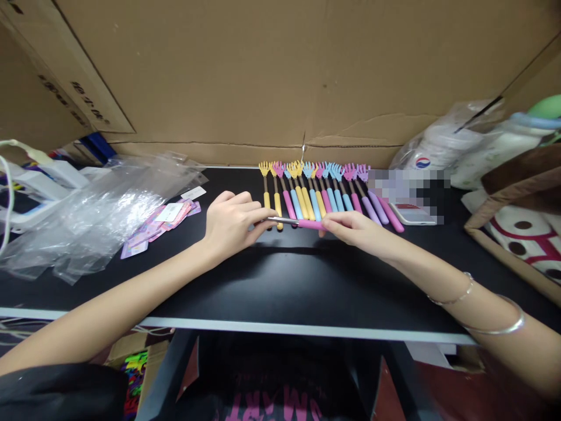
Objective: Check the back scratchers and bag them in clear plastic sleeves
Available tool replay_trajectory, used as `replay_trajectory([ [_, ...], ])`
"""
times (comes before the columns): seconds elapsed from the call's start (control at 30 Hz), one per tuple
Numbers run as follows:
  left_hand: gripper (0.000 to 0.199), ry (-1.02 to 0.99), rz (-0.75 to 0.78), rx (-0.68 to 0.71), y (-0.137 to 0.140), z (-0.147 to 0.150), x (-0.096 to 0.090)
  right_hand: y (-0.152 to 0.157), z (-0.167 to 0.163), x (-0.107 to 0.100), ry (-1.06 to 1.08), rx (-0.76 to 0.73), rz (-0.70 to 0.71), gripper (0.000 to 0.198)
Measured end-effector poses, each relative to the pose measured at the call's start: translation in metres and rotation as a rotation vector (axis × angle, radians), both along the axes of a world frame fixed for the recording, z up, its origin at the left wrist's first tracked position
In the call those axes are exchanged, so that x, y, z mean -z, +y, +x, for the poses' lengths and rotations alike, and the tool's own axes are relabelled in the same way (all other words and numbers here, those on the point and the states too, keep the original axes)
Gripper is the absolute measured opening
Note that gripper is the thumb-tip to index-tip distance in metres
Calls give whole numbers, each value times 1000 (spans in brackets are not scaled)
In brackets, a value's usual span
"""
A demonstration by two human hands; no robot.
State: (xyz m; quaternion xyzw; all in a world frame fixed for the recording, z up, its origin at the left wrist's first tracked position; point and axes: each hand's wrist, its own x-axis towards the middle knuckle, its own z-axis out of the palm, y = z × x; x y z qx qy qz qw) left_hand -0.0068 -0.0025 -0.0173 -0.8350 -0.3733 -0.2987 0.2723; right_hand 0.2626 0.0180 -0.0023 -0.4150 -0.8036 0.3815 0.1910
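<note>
A back scratcher (pixel 310 224) with a pink handle and a dark metal rod is held level above the table. My right hand (pixel 348 226) pinches the end of its pink handle. At the other end, my left hand (pixel 234 222) is closed around the rod, and its fingers hide the scratcher's head. Just behind my hands lies a row of several back scratchers (pixel 316 202), side by side. Their claw-shaped heads point to the back wall and their handles are yellow, pink, blue and purple.
Clear plastic bags (pixel 100 204) and printed cards (pixel 151 228) lie at the left, near a white device (pixel 48 187). A phone (pixel 414 214), a bagged cup (pixel 447 143) and a patterned bag (pixel 521 228) are at the right. A cardboard wall (pixel 245 76) stands behind the black table (pixel 280 286).
</note>
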Motion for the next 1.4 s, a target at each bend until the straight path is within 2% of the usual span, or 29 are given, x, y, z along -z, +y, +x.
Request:
replay_trajectory([
  [0.17,20,20,44,20,-1,0,-1,0,0,3,50,-7,-229,53],
  [0.27,21,20,40,14,0,1,0,0,-1,3,56,-3,-253,55],
  [0.5,20,-6,-48,-23,2,3,2,3,-4,6,12,28,-64,51],
  [0.8,22,-30,-232,-42,4,5,1,-5,-4,-7,-190,117,298,33],
  [1.07,22,80,-230,-19,13,-6,0,-2,13,-20,-379,92,499,35],
  [1.23,22,76,-304,2,17,-14,-6,5,28,-33,-540,17,526,39],
  [1.4,21,168,-419,137,18,-17,-6,10,42,-37,-642,-52,416,33],
])
